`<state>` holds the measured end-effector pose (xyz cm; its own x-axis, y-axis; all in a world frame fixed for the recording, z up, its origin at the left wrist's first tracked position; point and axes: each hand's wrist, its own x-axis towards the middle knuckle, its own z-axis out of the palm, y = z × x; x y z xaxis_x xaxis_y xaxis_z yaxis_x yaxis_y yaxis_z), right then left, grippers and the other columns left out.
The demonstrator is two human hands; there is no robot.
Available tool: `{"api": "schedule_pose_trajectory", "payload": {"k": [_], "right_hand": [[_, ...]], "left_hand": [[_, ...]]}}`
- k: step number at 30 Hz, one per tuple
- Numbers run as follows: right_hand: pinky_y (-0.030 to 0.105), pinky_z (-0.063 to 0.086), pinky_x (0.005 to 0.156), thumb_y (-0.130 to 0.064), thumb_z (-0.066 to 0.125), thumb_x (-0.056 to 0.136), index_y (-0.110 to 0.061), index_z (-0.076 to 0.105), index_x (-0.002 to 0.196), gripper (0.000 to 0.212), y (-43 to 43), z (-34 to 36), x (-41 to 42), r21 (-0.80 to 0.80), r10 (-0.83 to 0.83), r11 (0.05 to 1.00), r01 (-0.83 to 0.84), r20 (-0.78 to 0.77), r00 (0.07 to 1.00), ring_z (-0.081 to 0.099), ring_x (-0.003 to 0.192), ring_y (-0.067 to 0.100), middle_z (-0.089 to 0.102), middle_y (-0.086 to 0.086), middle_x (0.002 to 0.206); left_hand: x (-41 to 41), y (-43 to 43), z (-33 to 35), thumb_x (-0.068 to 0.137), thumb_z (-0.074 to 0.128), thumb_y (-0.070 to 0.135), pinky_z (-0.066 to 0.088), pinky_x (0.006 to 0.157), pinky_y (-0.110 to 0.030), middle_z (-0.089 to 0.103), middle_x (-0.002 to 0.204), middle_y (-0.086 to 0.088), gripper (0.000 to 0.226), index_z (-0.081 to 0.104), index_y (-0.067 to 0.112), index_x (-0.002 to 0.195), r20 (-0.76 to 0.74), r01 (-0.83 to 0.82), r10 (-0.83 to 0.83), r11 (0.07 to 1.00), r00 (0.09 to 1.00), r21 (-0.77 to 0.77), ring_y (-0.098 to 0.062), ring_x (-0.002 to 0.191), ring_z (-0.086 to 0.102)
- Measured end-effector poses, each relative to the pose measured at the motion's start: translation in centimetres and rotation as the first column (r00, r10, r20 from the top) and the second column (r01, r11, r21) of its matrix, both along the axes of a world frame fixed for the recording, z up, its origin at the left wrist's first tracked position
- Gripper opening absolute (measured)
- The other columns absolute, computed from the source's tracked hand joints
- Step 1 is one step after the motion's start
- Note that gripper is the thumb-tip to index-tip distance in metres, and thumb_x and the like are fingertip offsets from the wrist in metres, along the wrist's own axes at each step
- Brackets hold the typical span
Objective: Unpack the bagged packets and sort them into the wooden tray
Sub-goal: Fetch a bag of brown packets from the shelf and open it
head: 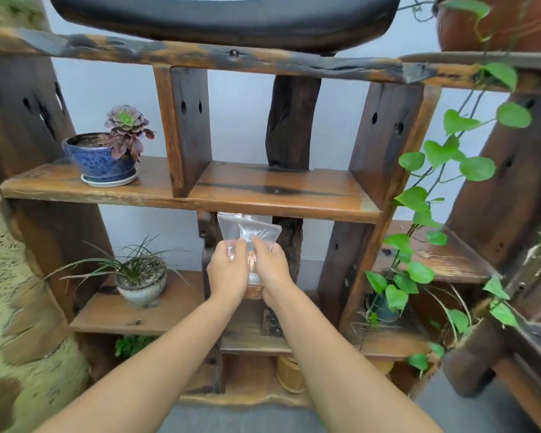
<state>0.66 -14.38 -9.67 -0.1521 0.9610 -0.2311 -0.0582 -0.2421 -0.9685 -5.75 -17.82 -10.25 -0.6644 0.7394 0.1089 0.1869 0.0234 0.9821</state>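
Holding the clear bag (247,228) up before the wooden shelf (263,189), just below frame centre, both hands are pinching its film. The left hand (225,271) is gripping at the bag's 7 o'clock and the right hand (272,270) at its 5 o'clock, fingers curled. The brown packets (253,290) are sagging low inside. The film is looking light, limp and slippery, so the top seal at 12 o'clock is probably the surest hold.

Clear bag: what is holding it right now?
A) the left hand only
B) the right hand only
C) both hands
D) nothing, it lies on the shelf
C: the left hand and the right hand both grip the clear bag, holding it up in front of the wooden shelf.
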Motion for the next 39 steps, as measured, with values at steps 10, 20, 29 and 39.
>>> {"api": "schedule_pose_trajectory", "payload": {"k": [10, 20, 29, 39], "right_hand": [[0.034, 0.055, 0.076, -0.047, 0.052, 0.084, -0.011, 0.062, 0.113, 0.048, -6.7, -6.8, 5.4, 0.001, -0.346, 0.938, 0.347, 0.078, 0.935, 0.070, 0.093, 0.023, 0.073, 0.012, 0.105], [0.049, 0.056, 0.087, -0.059, 0.051, 0.064, -0.012, 0.058, 0.085, 0.052, -17.0, -13.2, 17.2, 0.025, -0.666, 0.737, 0.675, 0.192, 0.720, 0.066, 0.081, 0.025, 0.069, 0.006, 0.084], [0.045, 0.054, 0.078, -0.043, 0.053, 0.076, 0.001, 0.062, 0.085, 0.045, -40.3, -11.9, 34.6, 0.065, -0.964, 0.219, 0.974, 0.166, 0.206, 0.063, 0.076, 0.023, 0.066, 0.009, 0.078], [0.036, 0.055, 0.080, -0.049, 0.053, 0.072, -0.010, 0.061, 0.097, 0.047, -75.2, -15.0, 36.3, -0.089, -0.909, -0.404, 0.911, 0.154, -0.388, 0.068, 0.087, 0.023, 0.071, 0.006, 0.098]], "left_hand": [[4.4, -6.2, -4.4, 0.098, 0.049, 0.032, 0.048, 0.083, -0.034, 0.066, 0.104, -0.002, 0.022, 0.060, 0.015, 0.108, -0.014, 0.367, -0.369, 0.926, 0.929, -0.086, -0.021, 0.096, 0.061], [15.2, -14.5, -8.8, 0.096, 0.052, 0.024, 0.040, 0.080, -0.031, 0.065, 0.102, -0.008, 0.016, 0.059, 0.010, 0.102, 0.010, 0.635, -0.642, 0.755, 0.766, -0.166, -0.029, 0.100, 0.060], [34.4, -32.7, -8.9, 0.098, 0.050, 0.026, 0.036, 0.077, -0.028, 0.062, 0.103, -0.004, 0.023, 0.058, 0.007, 0.109, -0.020, 0.945, -0.964, 0.264, 0.265, -0.192, -0.023, 0.094, 0.056], [40.2, -64.3, -11.8, 0.096, 0.046, 0.031, 0.041, 0.080, -0.032, 0.064, 0.107, -0.004, 0.025, 0.057, 0.011, 0.106, 0.021, 0.891, -0.929, -0.362, -0.371, -0.275, -0.025, 0.100, 0.058]]}}
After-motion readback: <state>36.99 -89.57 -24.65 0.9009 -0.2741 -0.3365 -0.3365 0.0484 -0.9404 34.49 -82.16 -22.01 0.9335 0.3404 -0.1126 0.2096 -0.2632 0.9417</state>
